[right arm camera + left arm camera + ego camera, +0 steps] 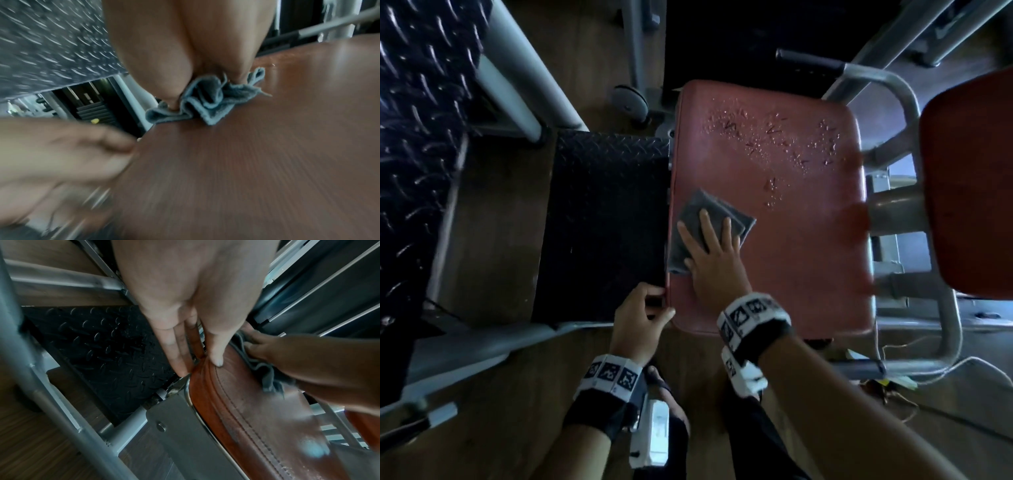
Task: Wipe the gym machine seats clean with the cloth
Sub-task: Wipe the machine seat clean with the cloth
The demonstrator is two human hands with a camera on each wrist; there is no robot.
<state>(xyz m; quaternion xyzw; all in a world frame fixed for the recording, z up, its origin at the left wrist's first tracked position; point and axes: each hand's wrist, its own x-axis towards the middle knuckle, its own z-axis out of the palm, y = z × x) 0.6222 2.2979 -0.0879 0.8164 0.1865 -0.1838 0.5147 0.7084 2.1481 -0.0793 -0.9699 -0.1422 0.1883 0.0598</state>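
Both hands meet at the red seat point(791, 222): the left hand point(638, 320) grips its near-left corner, thumb on top; farther in, the right hand point(714, 258) presses flat fingers on the grey cloth point(698, 212) at the seat's left edge; water droplets point(774, 137) bead beyond.

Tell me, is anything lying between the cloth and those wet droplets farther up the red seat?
Nothing visible. The right hand presses the grey cloth flat near the seat's left edge, and only bare red padding separates it from the droplets.
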